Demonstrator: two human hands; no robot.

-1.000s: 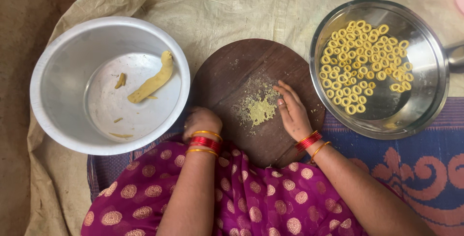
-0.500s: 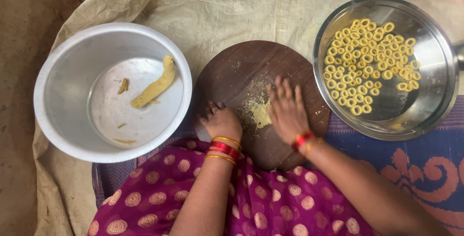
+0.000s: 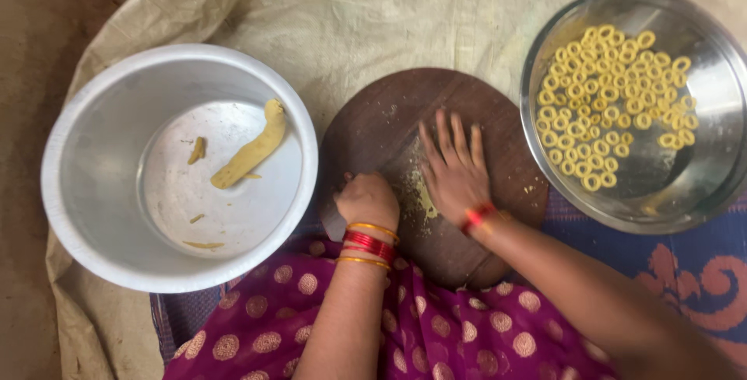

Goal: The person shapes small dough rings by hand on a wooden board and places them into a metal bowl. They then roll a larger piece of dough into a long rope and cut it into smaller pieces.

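in the head view, the right hand [image 3: 454,170] lies flat, palm down, fingers spread and straight, on the round dark wooden board [image 3: 373,119], and it covers most of the yellow dough [image 3: 425,201], of which only a thin smear shows at the hand's left edge. the left hand [image 3: 367,199] is curled into a loose fist at the board's near-left rim; whether it grips anything cannot be told, since the fingers are tucked under. the steel pan [image 3: 704,170] of small yellow dough rings [image 3: 607,108] is cut off at the right edge of the frame. the big metal bowl [image 3: 85,193] to the left holds a long dough piece [image 3: 253,149] and a few scraps. half a second earlier the crumbly dough patch was more open to view between the hands; now the right hand has slid over it, and the left fist sits slightly lower on the board.
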